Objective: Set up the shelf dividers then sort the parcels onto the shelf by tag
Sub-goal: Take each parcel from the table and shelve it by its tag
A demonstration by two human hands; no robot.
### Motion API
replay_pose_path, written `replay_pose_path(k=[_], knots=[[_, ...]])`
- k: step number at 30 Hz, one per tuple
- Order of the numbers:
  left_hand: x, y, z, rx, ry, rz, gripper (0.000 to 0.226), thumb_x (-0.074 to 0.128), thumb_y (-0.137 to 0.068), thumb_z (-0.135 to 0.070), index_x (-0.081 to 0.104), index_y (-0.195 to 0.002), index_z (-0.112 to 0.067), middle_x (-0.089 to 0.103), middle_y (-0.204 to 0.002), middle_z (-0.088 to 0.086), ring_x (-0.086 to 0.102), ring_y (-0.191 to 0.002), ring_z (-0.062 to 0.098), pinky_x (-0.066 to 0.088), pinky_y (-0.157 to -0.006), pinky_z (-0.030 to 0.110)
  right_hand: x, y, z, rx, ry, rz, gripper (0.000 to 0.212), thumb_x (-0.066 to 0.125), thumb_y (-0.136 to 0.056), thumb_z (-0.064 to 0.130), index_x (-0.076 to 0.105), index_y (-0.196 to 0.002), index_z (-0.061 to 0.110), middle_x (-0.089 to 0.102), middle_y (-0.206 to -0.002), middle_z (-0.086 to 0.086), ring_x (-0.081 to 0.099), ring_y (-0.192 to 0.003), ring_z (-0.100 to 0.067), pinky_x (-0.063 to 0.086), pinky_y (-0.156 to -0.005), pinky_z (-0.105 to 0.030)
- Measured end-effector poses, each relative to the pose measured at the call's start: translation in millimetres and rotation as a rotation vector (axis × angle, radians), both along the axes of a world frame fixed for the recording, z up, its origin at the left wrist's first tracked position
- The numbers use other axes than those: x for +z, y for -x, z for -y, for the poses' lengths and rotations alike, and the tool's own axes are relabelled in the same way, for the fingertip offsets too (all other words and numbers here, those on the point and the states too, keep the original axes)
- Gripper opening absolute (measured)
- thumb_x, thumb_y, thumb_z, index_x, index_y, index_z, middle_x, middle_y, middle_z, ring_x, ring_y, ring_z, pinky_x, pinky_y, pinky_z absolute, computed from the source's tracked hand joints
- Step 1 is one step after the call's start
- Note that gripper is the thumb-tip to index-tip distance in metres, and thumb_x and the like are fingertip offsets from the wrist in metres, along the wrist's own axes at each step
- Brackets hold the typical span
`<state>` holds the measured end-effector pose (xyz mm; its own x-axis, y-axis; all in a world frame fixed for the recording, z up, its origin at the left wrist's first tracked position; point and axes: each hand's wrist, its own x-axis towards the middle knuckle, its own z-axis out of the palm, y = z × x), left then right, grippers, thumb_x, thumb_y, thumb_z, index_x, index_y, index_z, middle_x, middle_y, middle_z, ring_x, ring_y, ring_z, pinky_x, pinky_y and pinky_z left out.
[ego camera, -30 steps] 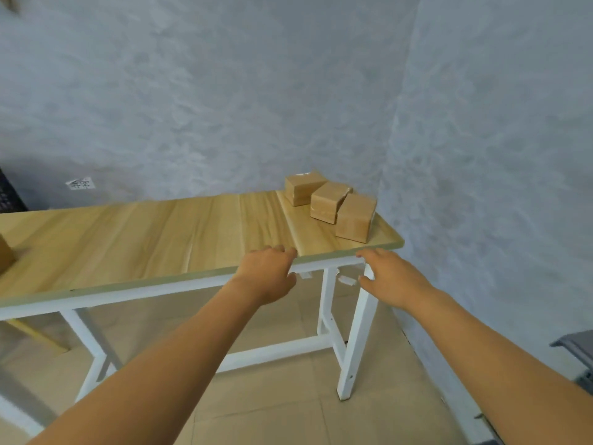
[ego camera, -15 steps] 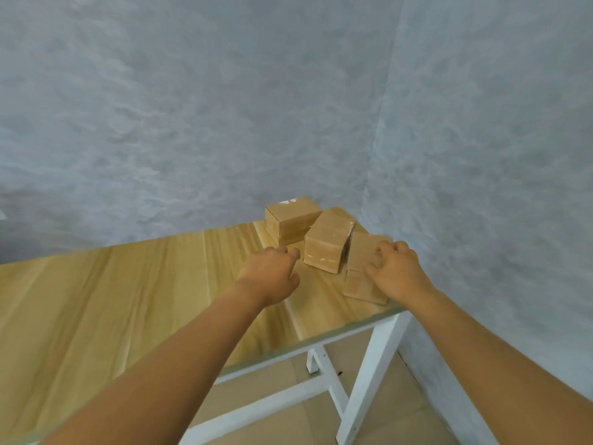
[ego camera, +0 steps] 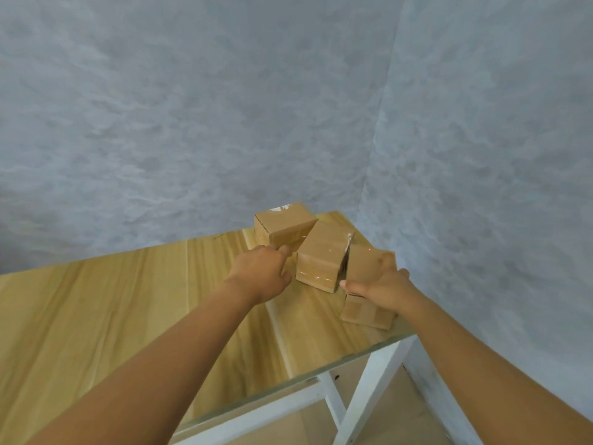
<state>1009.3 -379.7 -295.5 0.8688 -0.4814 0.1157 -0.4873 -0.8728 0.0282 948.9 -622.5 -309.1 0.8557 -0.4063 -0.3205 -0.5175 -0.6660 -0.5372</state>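
Three brown cardboard parcels sit in a row at the desk's (ego camera: 128, 316) far right corner, by the grey walls. The right hand (ego camera: 382, 285) grasps the nearest parcel (ego camera: 365, 311), thumb across its front. The left hand's (ego camera: 261, 273) curled fingers reach between the middle parcel (ego camera: 321, 255) and back parcel (ego camera: 282, 224); whether they grip is unclear.

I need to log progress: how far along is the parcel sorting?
Nothing looks sorted: no shelf or dividers are in view, and all three parcels sit on the table. In hand: the right hand grips the nearest parcel; the left hand reaches the far parcel. The middle parcel waits.
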Motion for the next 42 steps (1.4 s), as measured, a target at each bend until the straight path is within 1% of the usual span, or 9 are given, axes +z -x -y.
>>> replay_pose_path(k=[5, 11, 16, 21, 25, 29, 36, 39, 42], knots=[[2.6, -0.4, 9.2, 0.002, -0.003, 0.004, 0.045, 0.043, -0.097, -0.041, 0.046, -0.139, -0.025, 0.060, -0.126, 0.000, 0.059, -0.112, 0.023, 0.052, -0.083, 0.038, -8.0, 6.4, 12.3, -0.047, -0.144, 0.120, 0.134, 0.086, -0.058, 0.062, 0.002, -0.154, 0.023, 0.044, -0.138, -0.009, 0.052, -0.108, -0.023, 0.045, -0.080, -0.031], [5.8, 4.2, 15.0, 0.009, 0.016, -0.003, 0.046, 0.044, -0.097, -0.042, 0.045, -0.141, -0.027, 0.058, -0.130, -0.001, 0.057, -0.116, 0.022, 0.049, -0.083, 0.035, -5.6, 16.5, 20.5, -0.053, -0.235, 0.091, 0.107, 0.086, -0.060, 0.061, 0.028, -0.139, 0.019, 0.049, -0.104, 0.005, 0.052, -0.089, -0.014, 0.042, -0.058, -0.028], [23.3, 6.6, 23.6, -0.010, 0.072, -0.009, 0.045, 0.047, -0.097, -0.041, 0.047, -0.140, -0.026, 0.058, -0.132, -0.004, 0.058, -0.116, 0.020, 0.052, -0.083, 0.035, 8.2, 22.9, 36.7, -0.069, -0.503, 0.212, 0.109, 0.084, -0.049, 0.066, 0.033, -0.137, 0.026, 0.060, -0.122, 0.002, 0.065, -0.106, -0.020, 0.058, -0.087, -0.047], [52.0, 18.0, 45.5, 0.022, 0.405, -0.262, 0.044, 0.046, -0.098, -0.051, 0.052, -0.135, -0.027, 0.063, -0.126, -0.002, 0.060, -0.111, 0.018, 0.049, -0.093, 0.035, 36.7, 27.6, 35.1, 0.037, -0.851, 0.387, 0.109, 0.088, -0.047, 0.066, 0.037, -0.137, 0.031, 0.065, -0.121, 0.008, 0.073, -0.095, -0.004, 0.062, -0.074, -0.037], [75.2, 35.5, 66.3, 0.005, 0.817, -0.673, 0.051, 0.050, -0.085, -0.074, 0.057, -0.107, -0.028, 0.068, -0.111, -0.005, 0.070, -0.097, 0.014, 0.061, -0.084, 0.037, 48.6, 26.5, 16.3, 0.090, -0.804, 0.492, 0.113, 0.086, -0.049, 0.065, 0.034, -0.143, 0.030, 0.062, -0.127, 0.006, 0.070, -0.107, -0.014, 0.060, -0.089, -0.044], [79.4, 44.0, 75.1, 0.027, 0.933, -0.690, 0.040, 0.066, -0.081, -0.065, 0.057, -0.090, -0.027, 0.067, -0.099, -0.005, 0.068, -0.091, 0.011, 0.063, -0.074, 0.035, 59.9, 30.4, -3.7, 0.140, -0.557, 0.596, 0.115, 0.080, -0.045, 0.068, 0.027, -0.143, 0.036, 0.058, -0.123, 0.014, 0.063, -0.110, -0.008, 0.054, -0.088, -0.028], [66.8, 46.7, 49.7, 0.044, 1.374, -0.994, 0.040, 0.063, -0.091, -0.049, 0.064, -0.118, -0.019, 0.061, -0.109, 0.011, 0.067, -0.094, 0.024, 0.058, -0.074, 0.033, 63.0, 30.4, -7.8, 0.208, -0.870, 0.409, 0.096, 0.073, -0.065, 0.065, 0.034, -0.147, 0.035, 0.058, -0.135, 0.008, 0.061, -0.119, -0.017, 0.050, -0.101, -0.053], [57.2, 50.5, 39.4, 0.050, 1.468, -1.002, 0.041, 0.063, -0.093, -0.043, 0.064, -0.121, -0.014, 0.056, -0.110, 0.012, 0.066, -0.094, 0.023, 0.059, -0.079, 0.037, 55.7, 26.2, -18.9, 0.185, -0.930, 0.395, 0.081, 0.075, -0.077, 0.054, 0.039, -0.145, 0.029, 0.060, -0.136, -0.001, 0.064, -0.117, -0.022, 0.054, -0.097, -0.049], [50.6, 55.5, 31.5, 0.086, 1.380, -0.926, 0.040, 0.061, -0.095, -0.042, 0.058, -0.129, -0.020, 0.063, -0.122, 0.004, 0.065, -0.106, 0.024, 0.055, -0.095, 0.047, 53.3, 22.5, -35.1, 0.134, -0.770, 0.499, 0.091, 0.080, -0.079, 0.046, 0.027, -0.152, 0.031, 0.056, -0.137, 0.001, 0.062, -0.117, -0.018, 0.056, -0.095, -0.040]])
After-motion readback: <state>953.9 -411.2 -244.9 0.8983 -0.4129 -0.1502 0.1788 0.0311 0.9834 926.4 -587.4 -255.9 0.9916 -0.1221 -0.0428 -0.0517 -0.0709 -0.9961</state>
